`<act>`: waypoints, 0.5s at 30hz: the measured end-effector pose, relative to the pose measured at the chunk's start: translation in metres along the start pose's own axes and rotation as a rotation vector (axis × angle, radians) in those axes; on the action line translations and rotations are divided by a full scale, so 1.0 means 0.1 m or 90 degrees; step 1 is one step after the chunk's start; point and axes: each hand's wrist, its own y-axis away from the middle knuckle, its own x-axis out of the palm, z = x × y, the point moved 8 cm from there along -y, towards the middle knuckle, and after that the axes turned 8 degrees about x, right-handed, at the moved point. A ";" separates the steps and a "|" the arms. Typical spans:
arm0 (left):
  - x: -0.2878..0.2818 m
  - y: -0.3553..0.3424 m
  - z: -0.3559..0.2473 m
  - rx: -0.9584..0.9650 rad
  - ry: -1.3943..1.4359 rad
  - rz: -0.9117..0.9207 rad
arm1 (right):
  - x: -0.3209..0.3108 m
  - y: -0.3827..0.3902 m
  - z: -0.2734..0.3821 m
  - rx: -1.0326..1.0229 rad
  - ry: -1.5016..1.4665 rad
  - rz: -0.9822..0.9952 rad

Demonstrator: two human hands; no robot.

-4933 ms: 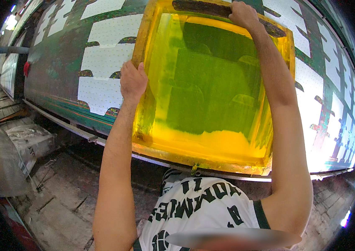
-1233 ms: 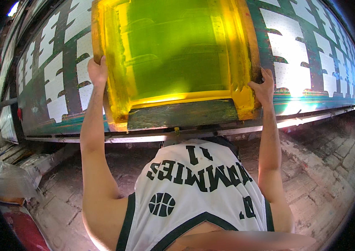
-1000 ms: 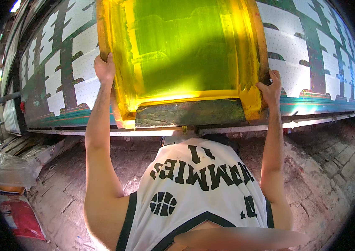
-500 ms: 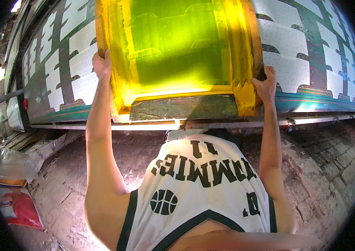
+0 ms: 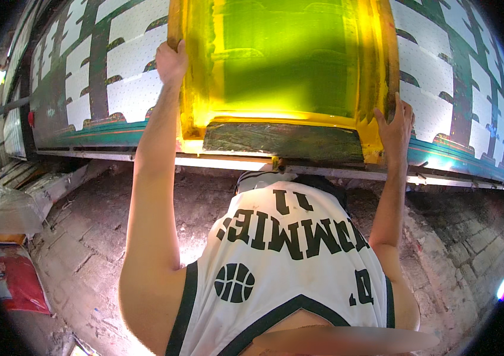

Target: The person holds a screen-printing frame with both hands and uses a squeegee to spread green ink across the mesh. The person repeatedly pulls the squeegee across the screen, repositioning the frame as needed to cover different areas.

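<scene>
A screen printing frame (image 5: 287,74) with yellow-green see-through mesh and bright yellow borders lies over the long table in front of me. Faint curved outlines show through the mesh. My left hand (image 5: 172,64) is closed around the frame's left side rail. On the opposite rail, lower down and nearer to me, my right hand (image 5: 395,127) grips with thumb and fingers apart across the edge. A dark, worn strip (image 5: 281,141) runs along the near end of the frame. My fingertips on the far side of each rail are partly hidden.
White dotted cut pieces (image 5: 133,71) lie in columns on the dark green table, left and right of the frame. A pale rail (image 5: 86,155) follows the table's near edge. Plastic bags and a red package (image 5: 23,282) rest on the brick floor at the left.
Both hands and the frame have shifted to the right along the table. More of the white pieces shows on the left of the frame, less on the right.
</scene>
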 end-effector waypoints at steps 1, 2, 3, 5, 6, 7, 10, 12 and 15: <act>-0.03 0.02 -0.04 -0.005 0.001 -0.007 | -0.03 0.08 0.22 -0.050 -0.047 0.029; -0.05 0.04 -0.06 -0.018 0.013 0.002 | -0.08 0.16 0.46 -0.101 -0.092 0.053; -0.07 0.05 -0.08 -0.030 0.025 0.011 | -0.12 0.27 0.73 -0.156 -0.133 0.074; -0.11 0.06 -0.11 -0.050 0.039 0.028 | -0.01 0.63 1.24 -0.195 -0.279 0.287; -0.12 0.07 -0.13 -0.048 0.044 0.029 | -0.02 0.83 1.52 -0.280 -0.296 0.351; -0.15 0.06 -0.15 -0.044 0.049 0.024 | -0.03 1.01 1.77 -0.369 -0.308 0.412; -0.17 0.07 -0.17 -0.039 0.059 0.030 | 0.05 1.24 2.14 -0.423 -0.187 0.429; -0.18 0.08 -0.18 -0.034 0.060 0.015 | 0.12 1.25 2.20 -0.425 -0.089 0.422; -0.18 0.08 -0.19 -0.019 0.067 0.008 | 0.18 1.23 2.27 -0.384 -0.053 0.380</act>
